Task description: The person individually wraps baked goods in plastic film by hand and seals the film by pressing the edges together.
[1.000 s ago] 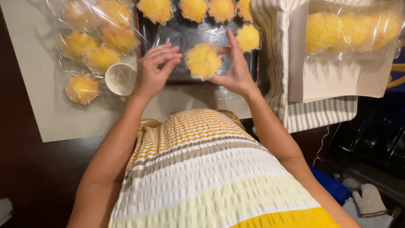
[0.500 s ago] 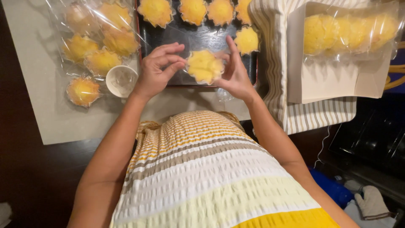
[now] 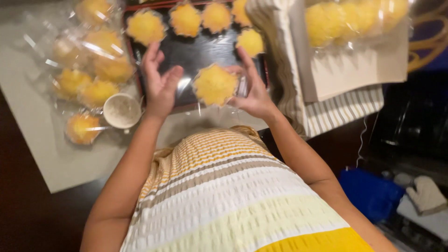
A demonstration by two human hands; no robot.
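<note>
Your right hand (image 3: 254, 91) holds a yellow cake (image 3: 215, 84). Its fingers are curled around the right side of the cake, which looks wrapped in clear plastic. The cake is up above the near edge of the black tray (image 3: 200, 53), just in front of your striped top (image 3: 233, 191).

Your left hand (image 3: 161, 79) is just beside the cake, on its left. Its fingers are open and a bit bent, and they hold nothing. I cannot tell if this hand touches the plastic.

On the tray behind your hands sit more yellow cakes (image 3: 185, 19) in a row along the far side, with one more (image 3: 250, 42) near the right edge. The middle of the tray is bare and shiny.

To your left, on the pale mat (image 3: 42, 154), lies a pile of wrapped cakes (image 3: 95, 70) in clear bags. One wrapped cake (image 3: 81, 128) lies alone, nearest to you. A small white cup (image 3: 122, 110) stands just beside it, close to your left wrist.

To your right there is a striped cloth (image 3: 336, 109). On it rests a white box (image 3: 354, 65) with more wrapped cakes (image 3: 350, 18) inside. Farther right it is dark. Low down there you can see something blue (image 3: 371, 193) and a pale oven mitt (image 3: 427, 196).

The counter (image 3: 28, 219) near you is dark brown.
</note>
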